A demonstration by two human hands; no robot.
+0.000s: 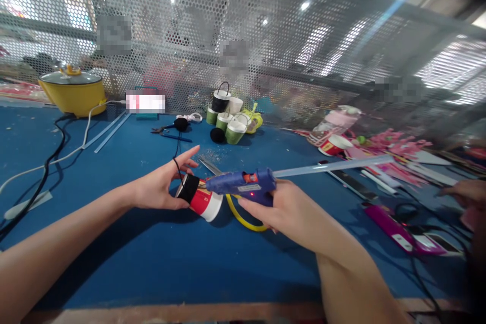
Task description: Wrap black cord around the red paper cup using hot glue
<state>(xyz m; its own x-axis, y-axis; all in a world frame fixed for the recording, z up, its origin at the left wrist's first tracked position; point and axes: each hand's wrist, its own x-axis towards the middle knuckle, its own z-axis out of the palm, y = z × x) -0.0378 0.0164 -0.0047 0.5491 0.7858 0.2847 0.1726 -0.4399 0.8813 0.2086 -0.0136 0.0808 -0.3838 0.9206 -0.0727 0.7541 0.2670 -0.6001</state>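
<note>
My left hand (161, 185) grips a red and white paper cup (208, 206) lying tilted on its side, thumb below and index finger stretched out. Black yarn (189, 188) is wound in a band round the cup's rim end. A strand runs from it over my fingers towards a black yarn ball (181, 124). My right hand (288, 207) is closed round a blue glue gun (243, 187), its nozzle at the cup beside the yarn band. A long clear glue stick (334, 166) sticks out behind it. Scissors (243, 220) with yellow handles lie partly hidden beneath the gun.
Yarn-wrapped cups (236, 131) stand at the back with another black yarn ball (217, 135). Pliers (159, 130) lie left of them, and a yellow electric pot (72, 93) stands far left. A purple box (387, 225) with cables lies right, near another person's hand (461, 195).
</note>
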